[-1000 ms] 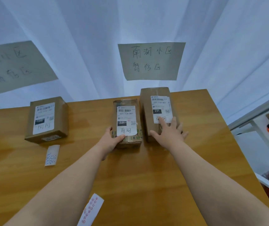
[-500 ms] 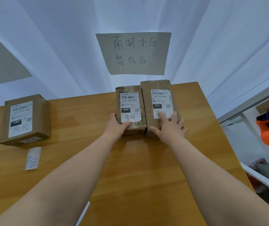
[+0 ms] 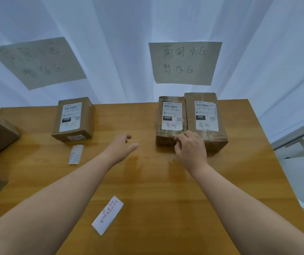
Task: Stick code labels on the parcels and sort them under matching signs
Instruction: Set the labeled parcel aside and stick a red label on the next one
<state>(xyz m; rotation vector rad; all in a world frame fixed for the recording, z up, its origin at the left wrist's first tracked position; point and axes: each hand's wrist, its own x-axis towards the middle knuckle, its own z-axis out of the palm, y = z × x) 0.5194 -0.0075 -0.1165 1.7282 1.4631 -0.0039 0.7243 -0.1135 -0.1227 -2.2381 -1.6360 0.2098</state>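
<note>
The beige paper sign (image 3: 185, 63) is reading 南湖小区 暂存区; the narrow brown cardboard parcel (image 3: 171, 115) and its wider neighbour (image 3: 205, 115) are showing 231, 南湖.

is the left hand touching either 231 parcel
No, the left hand is out over the wooden table, with a clear gap between it and the narrower 231 parcel to its right.

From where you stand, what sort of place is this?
Probably a makeshift parcel-sorting station: cardboard parcels with shipping labels sit on a wooden table, under handwritten paper signs hung on a white curtain, with sticker sheets lying nearby.
</note>
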